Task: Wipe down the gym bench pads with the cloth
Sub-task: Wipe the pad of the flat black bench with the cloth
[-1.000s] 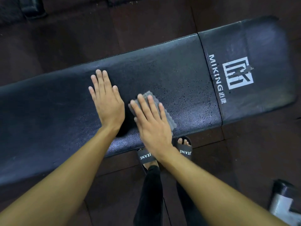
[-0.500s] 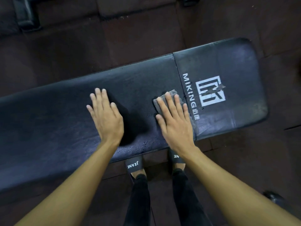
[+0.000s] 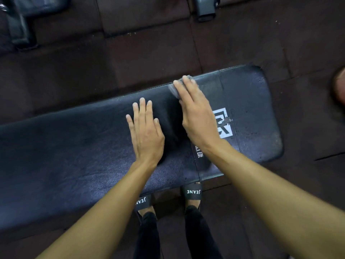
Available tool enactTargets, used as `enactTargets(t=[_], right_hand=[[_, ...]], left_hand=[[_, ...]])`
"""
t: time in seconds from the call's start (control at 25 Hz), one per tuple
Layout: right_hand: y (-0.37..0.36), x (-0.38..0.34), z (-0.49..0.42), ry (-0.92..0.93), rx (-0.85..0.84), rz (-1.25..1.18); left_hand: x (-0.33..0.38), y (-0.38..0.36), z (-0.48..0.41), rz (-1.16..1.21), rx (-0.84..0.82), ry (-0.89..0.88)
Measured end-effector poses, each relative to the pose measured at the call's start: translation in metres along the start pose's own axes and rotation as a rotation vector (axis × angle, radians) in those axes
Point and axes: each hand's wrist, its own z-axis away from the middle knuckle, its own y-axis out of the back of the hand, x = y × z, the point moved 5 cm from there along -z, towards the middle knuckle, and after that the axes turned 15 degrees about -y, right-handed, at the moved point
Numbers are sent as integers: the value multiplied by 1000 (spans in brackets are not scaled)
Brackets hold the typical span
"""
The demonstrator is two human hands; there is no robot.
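A long black gym bench pad [image 3: 71, 150] runs across the view, with a shorter end pad [image 3: 252, 109] at the right that bears a white logo. My right hand [image 3: 196, 116] lies flat with straight fingers, pressing a grey cloth [image 3: 174, 90] against the far edge of the bench near the seam between the two pads. Most of the cloth is hidden under my fingers. My left hand [image 3: 145, 131] rests flat on the long pad, just left of the right hand, holding nothing.
Dark rubber floor tiles [image 3: 149, 53] surround the bench. Black equipment parts stand at the far left [image 3: 20, 25] and top centre [image 3: 205, 8]. My feet in black slides [image 3: 193, 192] stand under the bench's near edge. A brownish object [image 3: 339, 86] shows at the right edge.
My right hand has slid the cloth rightward along the pad and then away from me to the far edge by the seam. My left hand has stayed flat on the long pad.
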Motion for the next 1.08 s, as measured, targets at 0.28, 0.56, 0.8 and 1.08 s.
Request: enactTargets(t=[0.28, 0.56, 0.8, 1.08], right_hand=[[-38, 21, -54, 150, -118, 372], [41, 118, -106, -198, -15, 330], [80, 171, -61, -447, 138, 231], [76, 178, 80, -607, 146, 293]], left_hand=[[4, -25, -10, -195, -9, -37], [8, -25, -9, -198, -3, -25], [10, -26, -7, -234, 9, -21], [9, -28, -6, -260, 15, -15]])
